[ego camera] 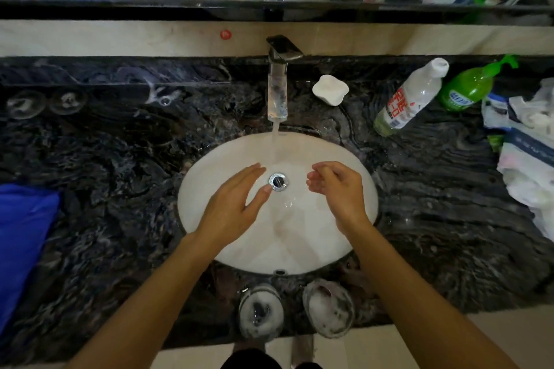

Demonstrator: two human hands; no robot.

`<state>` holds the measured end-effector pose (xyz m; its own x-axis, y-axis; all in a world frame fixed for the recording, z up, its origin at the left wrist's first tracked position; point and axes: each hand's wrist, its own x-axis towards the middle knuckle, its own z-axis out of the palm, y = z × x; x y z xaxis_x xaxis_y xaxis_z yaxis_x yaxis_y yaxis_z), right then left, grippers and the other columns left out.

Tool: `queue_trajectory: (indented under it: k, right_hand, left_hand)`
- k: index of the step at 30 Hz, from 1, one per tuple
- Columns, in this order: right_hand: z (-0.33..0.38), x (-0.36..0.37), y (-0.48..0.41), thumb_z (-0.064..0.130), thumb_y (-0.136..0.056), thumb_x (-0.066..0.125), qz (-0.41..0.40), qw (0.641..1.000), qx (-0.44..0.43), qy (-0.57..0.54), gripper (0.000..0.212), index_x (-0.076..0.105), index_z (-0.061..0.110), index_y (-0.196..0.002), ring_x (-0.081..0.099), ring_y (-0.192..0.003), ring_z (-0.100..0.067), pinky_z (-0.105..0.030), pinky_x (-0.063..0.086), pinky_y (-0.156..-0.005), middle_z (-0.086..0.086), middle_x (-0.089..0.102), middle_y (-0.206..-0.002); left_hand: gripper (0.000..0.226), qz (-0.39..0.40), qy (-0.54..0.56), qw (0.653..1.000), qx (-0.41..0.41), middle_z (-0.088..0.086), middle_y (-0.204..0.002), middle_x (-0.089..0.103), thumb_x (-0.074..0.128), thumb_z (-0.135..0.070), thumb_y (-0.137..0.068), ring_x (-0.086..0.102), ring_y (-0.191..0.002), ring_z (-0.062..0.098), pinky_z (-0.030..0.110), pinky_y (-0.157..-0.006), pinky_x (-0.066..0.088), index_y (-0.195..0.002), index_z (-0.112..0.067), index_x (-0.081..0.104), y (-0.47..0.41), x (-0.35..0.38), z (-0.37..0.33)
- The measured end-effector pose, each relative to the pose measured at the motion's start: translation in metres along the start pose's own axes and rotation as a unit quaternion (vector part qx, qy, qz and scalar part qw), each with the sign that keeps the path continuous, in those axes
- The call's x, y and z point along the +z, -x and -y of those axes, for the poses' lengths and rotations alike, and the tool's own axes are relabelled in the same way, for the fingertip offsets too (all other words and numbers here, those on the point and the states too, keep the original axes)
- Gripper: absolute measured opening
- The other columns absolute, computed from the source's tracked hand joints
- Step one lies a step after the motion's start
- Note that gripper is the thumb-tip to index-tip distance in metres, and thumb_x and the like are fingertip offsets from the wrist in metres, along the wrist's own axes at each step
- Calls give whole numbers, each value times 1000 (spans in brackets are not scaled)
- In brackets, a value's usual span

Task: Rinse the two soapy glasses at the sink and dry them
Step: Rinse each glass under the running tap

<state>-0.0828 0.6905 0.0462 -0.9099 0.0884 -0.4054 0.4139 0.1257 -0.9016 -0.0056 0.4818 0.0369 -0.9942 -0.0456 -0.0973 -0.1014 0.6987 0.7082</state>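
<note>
Red lettering on the bottle [410, 99] seems illegible, while left grip [230, 206] and right grip [337, 188] hover released.

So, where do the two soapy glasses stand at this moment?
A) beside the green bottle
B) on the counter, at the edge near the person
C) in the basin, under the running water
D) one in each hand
B: the left soapy glass and the right soapy glass stand on the counter at its near edge, while the left hand and the right hand hold nothing.
</note>
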Motion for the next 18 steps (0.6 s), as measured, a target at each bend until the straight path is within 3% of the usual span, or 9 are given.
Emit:
queue_trajectory:
  k: [4, 8, 11, 14, 18]
  right_hand:
    - [-5, -24, 27, 10, -100, 58, 28, 999, -26, -6, 19, 76, 8, -99, 77, -82, -23, -34, 63, -78, -8, 78, -85]
    - [-14, -54, 58, 8, -100, 59, 79, 995, -62, -7, 16, 75, 11, -98, 77, -86, -22, -36, 63, -82, -5, 79, -87]
    - [-25, -77, 78, 11, -99, 62, 112, 988, -98, 25, 16, 75, 19, -98, 76, -93, -19, -39, 62, -88, -3, 79, -95]
    - [-39, -100, 97, 17, -98, 68, 134, 977, -146, 71, 14, 76, 17, -108, 73, -102, -15, -42, 59, -95, 0, 77, -106]
    - [-57, -126, 124, 20, -93, 74, 192, 964, -161, 94, 33, 68, 19, -125, 67, -117, -5, -34, 54, -104, 3, 71, -124]
  left_hand:
    - [52, -39, 21, 999, 8, -1, -153, 54, 48, -47, -104, 49, -140, 13, 24, -116, 34, -147, -19, 55, 38, 4, -29]
    - [48, -91, 50, 994, 23, -3, -149, 56, 50, -39, -104, 45, -133, -2, 5, -111, 29, -146, -17, 55, 85, 13, -63]
    - [46, -112, 57, 991, 39, -1, -148, 56, 55, -32, -105, 44, -132, -5, 6, -110, 32, -147, -14, 54, 121, 26, -87]
    - [52, -123, 75, 989, 11, 0, -151, 53, 59, -35, -103, 45, -137, 2, 9, -110, 36, -150, -13, 50, 157, 45, -108]
    - [66, -118, 81, 990, -19, -8, -155, 46, 67, -34, -98, 38, -142, -1, 3, -111, 25, -156, -17, 41, 198, 75, -123]
